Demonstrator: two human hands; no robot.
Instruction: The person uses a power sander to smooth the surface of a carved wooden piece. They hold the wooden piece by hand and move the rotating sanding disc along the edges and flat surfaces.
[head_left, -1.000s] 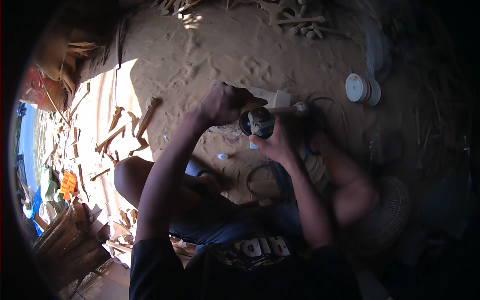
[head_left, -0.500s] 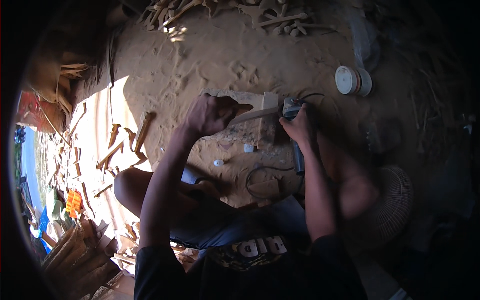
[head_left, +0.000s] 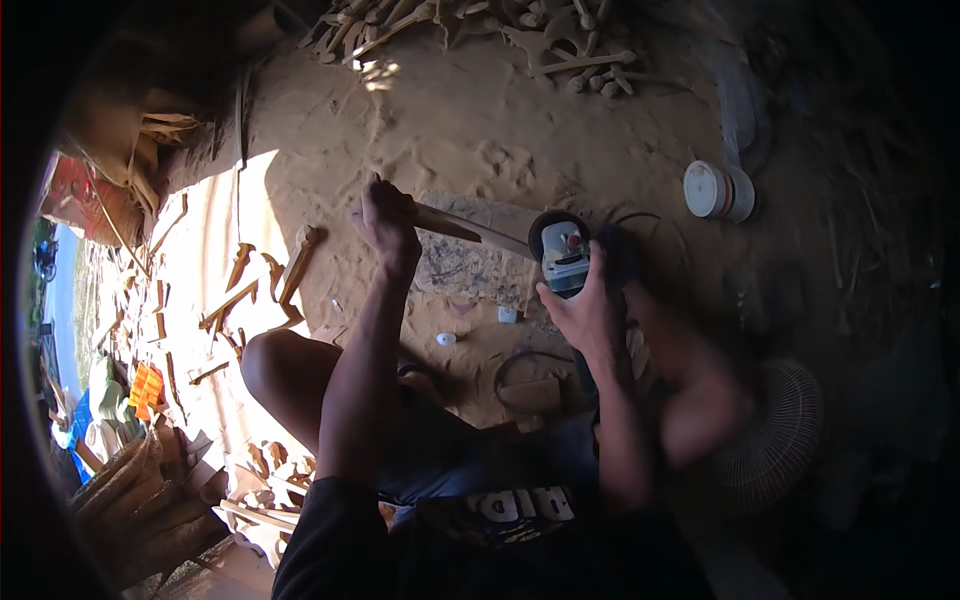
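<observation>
My left hand [head_left: 388, 225] is closed around one end of a long, narrow wooden piece [head_left: 448, 221], which slopes down to the right. The far end of the wood meets the round head of an angle grinder [head_left: 562, 248]. My right hand [head_left: 592, 310] grips the grinder from the near side, thumb and fingers around its body. Its red-marked top faces up, and its disc is mostly hidden. Beneath the wood and the grinder lies a low, worn block [head_left: 470, 268] on the dusty ground.
Two small white pieces [head_left: 446, 339] and a looped cord [head_left: 500, 380] lie near my crossed legs. A white tub [head_left: 708, 190] is at the far right, a wire fan cage [head_left: 775, 430] by my right knee. Wooden pieces [head_left: 290, 270] lie left; more are heaped [head_left: 580, 60] at the back.
My left hand has moved left, and the wood now slopes down to the right instead of up. The grinder has turned so its top shows, over the block's right end.
</observation>
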